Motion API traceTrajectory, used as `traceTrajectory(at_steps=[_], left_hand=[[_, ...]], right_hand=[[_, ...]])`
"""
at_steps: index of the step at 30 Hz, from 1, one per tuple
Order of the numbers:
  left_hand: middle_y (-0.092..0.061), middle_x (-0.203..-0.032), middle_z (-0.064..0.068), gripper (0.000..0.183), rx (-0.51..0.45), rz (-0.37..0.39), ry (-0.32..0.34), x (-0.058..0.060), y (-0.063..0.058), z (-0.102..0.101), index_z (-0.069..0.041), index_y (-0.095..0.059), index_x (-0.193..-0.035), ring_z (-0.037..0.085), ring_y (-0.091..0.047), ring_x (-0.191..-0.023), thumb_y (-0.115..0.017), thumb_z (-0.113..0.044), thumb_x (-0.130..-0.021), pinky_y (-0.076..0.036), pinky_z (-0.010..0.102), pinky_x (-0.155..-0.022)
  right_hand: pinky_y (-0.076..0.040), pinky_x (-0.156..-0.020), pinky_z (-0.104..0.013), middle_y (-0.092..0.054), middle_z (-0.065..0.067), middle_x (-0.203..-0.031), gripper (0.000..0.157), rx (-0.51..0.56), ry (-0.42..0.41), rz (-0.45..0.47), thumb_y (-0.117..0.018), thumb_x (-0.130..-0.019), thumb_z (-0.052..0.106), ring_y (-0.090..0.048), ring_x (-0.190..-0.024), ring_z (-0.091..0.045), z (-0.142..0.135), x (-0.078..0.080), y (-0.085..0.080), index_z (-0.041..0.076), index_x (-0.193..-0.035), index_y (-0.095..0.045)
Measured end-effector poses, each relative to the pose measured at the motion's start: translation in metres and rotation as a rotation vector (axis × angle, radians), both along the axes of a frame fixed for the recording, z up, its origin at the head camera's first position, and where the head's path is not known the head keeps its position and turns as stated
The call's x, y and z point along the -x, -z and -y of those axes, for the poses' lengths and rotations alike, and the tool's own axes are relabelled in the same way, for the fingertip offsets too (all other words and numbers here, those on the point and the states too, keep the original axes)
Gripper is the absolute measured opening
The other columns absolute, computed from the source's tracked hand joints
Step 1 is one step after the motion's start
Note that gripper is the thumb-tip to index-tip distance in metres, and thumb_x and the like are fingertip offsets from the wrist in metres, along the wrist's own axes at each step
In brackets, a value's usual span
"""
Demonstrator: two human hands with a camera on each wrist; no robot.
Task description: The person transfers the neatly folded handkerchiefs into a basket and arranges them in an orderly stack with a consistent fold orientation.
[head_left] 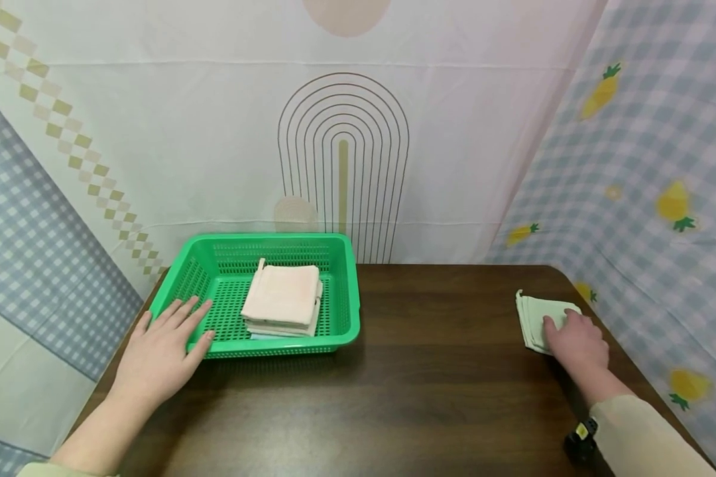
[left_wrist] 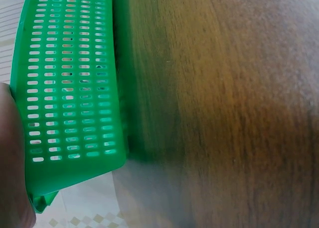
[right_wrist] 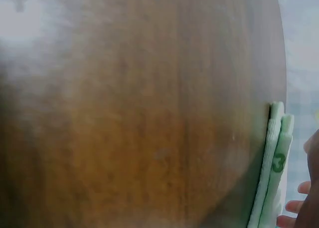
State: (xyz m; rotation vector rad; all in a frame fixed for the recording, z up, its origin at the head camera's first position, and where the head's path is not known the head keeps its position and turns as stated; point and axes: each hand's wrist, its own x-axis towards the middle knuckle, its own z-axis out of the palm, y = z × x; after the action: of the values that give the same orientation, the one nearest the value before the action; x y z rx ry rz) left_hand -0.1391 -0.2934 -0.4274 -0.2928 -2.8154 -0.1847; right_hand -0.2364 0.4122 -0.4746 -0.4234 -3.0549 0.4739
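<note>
At the left, a green plastic basket (head_left: pixel 349 298) stands on the table and holds a stack of folded cream towels (head_left: pixel 283 295) with a hanging loop. My left hand (head_left: pixel 161 358) rests on the basket's near left corner, its fingers spread over the rim. Folded pale green cloths (head_left: pixel 534 318) lie in a small pile near the table's right edge. Over their right part is my right hand (head_left: pixel 579 341), thumb and fingers apart. In the right wrist view the pile (right_wrist: pixel 274 163) shows its layered edge with a green mark, the fingers (right_wrist: pixel 294 206) beside it.
The dark wooden table (head_left: pixel 429 371) spans the area between basket and pale green cloths. A patterned white curtain (head_left: pixel 215 146) hangs behind it, and checked cloth with pineapple prints (head_left: pixel 650 218) borders the right side. Something bluish (head_left: pixel 265 336) shows beneath the cream stack.
</note>
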Motion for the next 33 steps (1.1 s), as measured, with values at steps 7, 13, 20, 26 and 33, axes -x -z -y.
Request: traceTrajectory(at_steps=[7,13,20,26,33], left_hand=[[-0.045,-0.15,0.018,0.06,-0.004,-0.006,0.003,0.001,0.003,0.0,-0.018,-0.042,-0.153,0.045,-0.038,-0.137,-0.048,-0.049,-0.102,-0.019,0.072,-0.107],[-0.046,-0.15,0.018,0.059,-0.004,-0.02,0.002,0.001,0.004,0.001,-0.019,-0.042,-0.153,0.044,-0.039,-0.136,-0.048,-0.049,-0.102,-0.021,0.071,-0.107],[-0.045,-0.15,0.019,0.059,-0.006,0.001,0.002,0.001,0.001,0.002,-0.019,-0.04,-0.154,0.045,-0.038,-0.137,-0.05,-0.046,-0.102,-0.019,0.072,-0.107],[-0.046,-0.149,0.018,0.059,-0.005,0.003,-0.004,0.001,0.002,0.002,-0.017,-0.044,-0.151,0.044,-0.039,-0.136,-0.049,-0.048,-0.102,-0.019,0.071,-0.107],[-0.046,-0.149,0.019,0.06,-0.001,0.006,-0.001,0.001,0.001,0.002,-0.017,-0.042,-0.152,0.045,-0.039,-0.136,-0.05,-0.048,-0.102,-0.019,0.072,-0.107]], right_hand=[[-0.037,-0.084,-0.072,-0.031,-0.046,-0.134,0.082,0.034,0.018,0.042,-0.035,-0.1,0.05,-0.034,-0.114,-0.064,-0.014,0.0,0.002,-0.019,-0.142,-0.027],[-0.036,-0.087,-0.072,-0.026,-0.046,-0.136,0.077,0.061,0.032,0.065,-0.038,-0.099,0.041,-0.031,-0.117,-0.065,-0.019,0.002,0.006,-0.02,-0.144,-0.023],[-0.036,-0.09,-0.072,-0.026,-0.048,-0.134,0.072,0.085,0.066,0.103,-0.038,-0.098,0.032,-0.032,-0.117,-0.066,-0.024,0.007,0.002,-0.023,-0.142,-0.021],[-0.043,-0.081,-0.066,-0.038,-0.048,-0.121,0.079,0.073,0.115,0.146,-0.048,-0.093,0.039,-0.042,-0.108,-0.063,-0.027,0.011,-0.001,-0.027,-0.132,-0.028],[-0.047,-0.08,-0.058,-0.046,-0.046,-0.115,0.083,0.124,0.075,0.216,-0.053,-0.092,0.045,-0.052,-0.097,-0.05,-0.037,0.017,-0.006,-0.03,-0.125,-0.037]])
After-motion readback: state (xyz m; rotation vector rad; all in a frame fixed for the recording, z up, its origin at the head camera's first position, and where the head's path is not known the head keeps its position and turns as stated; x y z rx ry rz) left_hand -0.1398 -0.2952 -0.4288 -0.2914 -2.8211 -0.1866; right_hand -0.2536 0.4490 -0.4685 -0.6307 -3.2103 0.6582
